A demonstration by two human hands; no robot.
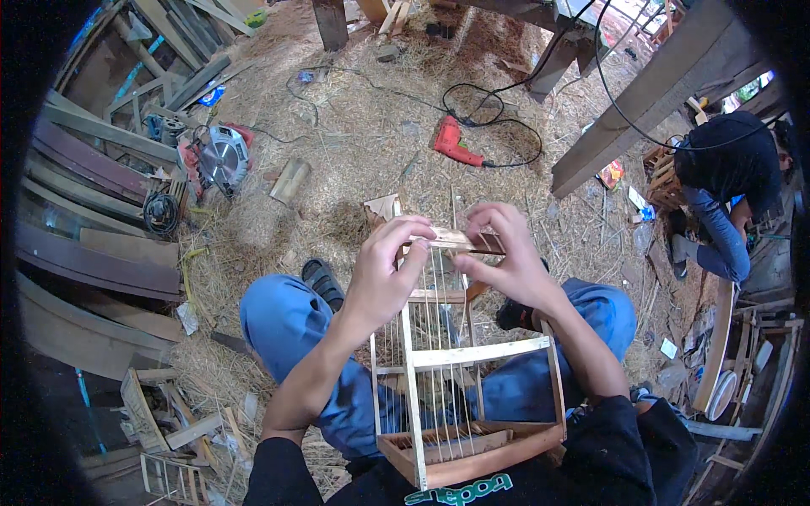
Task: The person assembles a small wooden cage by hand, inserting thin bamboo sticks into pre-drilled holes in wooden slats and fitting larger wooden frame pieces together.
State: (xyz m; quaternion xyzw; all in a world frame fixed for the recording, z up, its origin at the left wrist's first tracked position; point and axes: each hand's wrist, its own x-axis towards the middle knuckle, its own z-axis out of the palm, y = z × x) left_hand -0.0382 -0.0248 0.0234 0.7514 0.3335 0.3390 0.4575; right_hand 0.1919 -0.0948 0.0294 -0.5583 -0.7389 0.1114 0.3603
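Note:
A small cage-like frame of pale wood [481, 353], with thin upright rods, stands between my knees and leans toward my chest. Its solid bottom rail [498, 455] is against my lap. At the far end of the frame lies a short wooden strip [452, 239]. My left hand [390, 263] grips the left end of this strip, fingers bent over it and thumb below. Around its right end curl the fingers and thumb of my right hand [510, 260]. Whether the strip is fixed to the frame is hidden by my fingers.
On the straw-littered ground lie a red drill [456, 145] with a black cord and a circular saw [221, 160]. Boards [93, 244] are stacked at the left. A thick wooden post [641, 97] slants at the right, near a crouching person [727, 185]. A small cage [173, 479] sits lower left.

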